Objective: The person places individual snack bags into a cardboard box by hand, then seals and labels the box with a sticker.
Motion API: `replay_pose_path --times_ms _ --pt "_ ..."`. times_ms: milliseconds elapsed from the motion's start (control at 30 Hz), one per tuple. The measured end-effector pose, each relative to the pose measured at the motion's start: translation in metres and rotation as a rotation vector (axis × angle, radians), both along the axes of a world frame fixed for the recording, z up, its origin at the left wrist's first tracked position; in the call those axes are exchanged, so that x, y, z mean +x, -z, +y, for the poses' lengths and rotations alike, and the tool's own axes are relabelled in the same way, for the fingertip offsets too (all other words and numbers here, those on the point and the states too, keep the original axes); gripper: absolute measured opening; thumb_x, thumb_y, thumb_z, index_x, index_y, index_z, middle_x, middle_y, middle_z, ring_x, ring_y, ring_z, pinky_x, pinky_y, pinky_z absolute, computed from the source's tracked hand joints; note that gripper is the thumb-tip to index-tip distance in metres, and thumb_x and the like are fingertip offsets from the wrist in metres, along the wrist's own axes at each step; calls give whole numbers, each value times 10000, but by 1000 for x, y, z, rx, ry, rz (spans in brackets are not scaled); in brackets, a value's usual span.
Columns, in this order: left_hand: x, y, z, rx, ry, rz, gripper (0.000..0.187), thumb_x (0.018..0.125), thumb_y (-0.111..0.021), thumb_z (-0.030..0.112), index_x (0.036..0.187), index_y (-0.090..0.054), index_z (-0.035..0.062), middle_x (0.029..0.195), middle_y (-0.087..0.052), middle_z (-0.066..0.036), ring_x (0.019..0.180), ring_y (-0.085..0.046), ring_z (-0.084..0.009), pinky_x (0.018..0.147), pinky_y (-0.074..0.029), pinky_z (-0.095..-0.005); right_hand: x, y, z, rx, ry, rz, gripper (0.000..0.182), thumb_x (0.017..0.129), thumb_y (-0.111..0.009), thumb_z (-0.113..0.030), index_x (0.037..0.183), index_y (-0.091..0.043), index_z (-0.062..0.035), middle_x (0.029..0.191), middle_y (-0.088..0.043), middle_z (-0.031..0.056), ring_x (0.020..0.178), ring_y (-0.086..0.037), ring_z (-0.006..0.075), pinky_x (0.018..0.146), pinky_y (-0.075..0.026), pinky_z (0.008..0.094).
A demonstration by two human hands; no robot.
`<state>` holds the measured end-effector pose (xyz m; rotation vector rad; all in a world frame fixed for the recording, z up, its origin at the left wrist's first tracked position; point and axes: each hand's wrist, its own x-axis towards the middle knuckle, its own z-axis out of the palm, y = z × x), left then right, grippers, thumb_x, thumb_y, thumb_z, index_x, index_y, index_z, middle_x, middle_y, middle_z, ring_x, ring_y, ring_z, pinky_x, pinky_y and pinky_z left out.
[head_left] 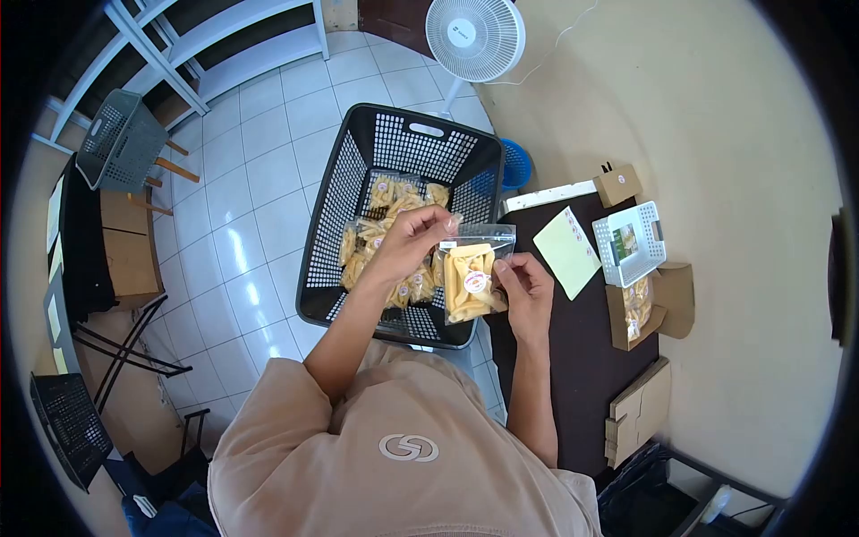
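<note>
A clear zip bag (467,259) of pale yellow snack pieces is held upright above the crate, with a round white and pink sticker (476,283) on its front. My left hand (413,242) pinches the bag's top left corner. On the right side, my right hand (528,291) grips the edge between thumb and fingers. Below them, a large black plastic crate (335,192) contains several similar bags (394,192), partly hidden by my left hand and forearm.
On the dark table (573,376) at right are a pale green sheet (567,252), a white basket (637,259), an open cardboard box (619,322) with more bags, and flattened cardboard (640,407). A fan (474,40) stands beyond the crate. A grey basket (121,139) rests at left.
</note>
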<state>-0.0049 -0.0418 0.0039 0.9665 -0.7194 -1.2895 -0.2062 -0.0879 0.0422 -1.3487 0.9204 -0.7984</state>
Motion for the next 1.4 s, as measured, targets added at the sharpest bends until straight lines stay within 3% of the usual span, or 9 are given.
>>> replay_pose_path --times_ms 67,433,600,800,933,1000,1100,1233,1400 --pt "-6 12 0 -24 -30 209 117 943 -576 93 963 -622 -12 890 -633 -31 840 -598 -80 773 -494 -218 1 -2 3 -5 32 3 54 908 -616 -19 872 -589 10 801 -600 -5 735 -547 38 654 -445 201" --pt "-44 -21 -10 -33 -243 31 114 912 -634 93 872 -660 -10 778 -635 3 698 -545 -38 643 -437 -192 19 -7 23 -164 250 -138 183 908 -607 -28 1053 -503 10 870 -628 51 825 -587 71 716 -482 229" --pt "-52 -23 -11 19 -222 21 237 961 -584 185 809 -633 11 718 -595 24 642 -505 -22 596 -409 -182 17 -16 32 -234 164 106 288 910 -607 -49 1171 -495 -1 1000 -625 58 840 -594 81 711 -491 227" --pt "-63 -28 -7 52 -239 134 240 982 -543 177 789 -597 44 691 -532 49 620 -461 -6 552 -371 -168 5 -3 30 -241 188 127 208 977 -519 -97 1149 -549 16 996 -633 51 841 -583 62 709 -483 222" --pt "-62 -11 -9 64 -237 172 268 992 -525 217 846 -604 7 731 -570 28 643 -476 -25 580 -398 -198 1 4 31 -160 218 -20 161 936 -587 -89 1053 -576 21 856 -633 28 735 -547 38 621 -450 210" --pt "-50 -6 -9 -5 -268 -212 204 989 -508 134 825 -549 20 718 -501 31 658 -454 -39 584 -373 -206 -15 7 28 17 -50 -51 173 939 -583 -83 1073 -585 26 894 -629 30 789 -551 51 678 -454 212" --pt "-42 -6 -1 -173 -198 -486 180 978 -494 111 833 -527 9 718 -502 10 687 -471 -66 608 -389 -230 -34 12 25 97 -100 -24 193 935 -590 -82 1087 -585 36 929 -622 34 831 -555 68 711 -452 210" --pt "-47 -10 15 -152 251 -720 149 946 -506 93 849 -534 -18 655 -528 -111 598 -523 -178 580 -415 -309 -32 7 25 -51 -190 163 112 922 -600 -76 973 -613 22 803 -625 33 719 -543 61 626 -455 241" --pt "-58 -1 22 -149 146 -731 156 944 -506 77 841 -555 -29 614 -529 -158 526 -520 -222 521 -401 -333 -21 5 30 -124 -210 263 71 906 -576 -33 870 -579 28 711 -564 -13 662 -471 17 562 -407 217"
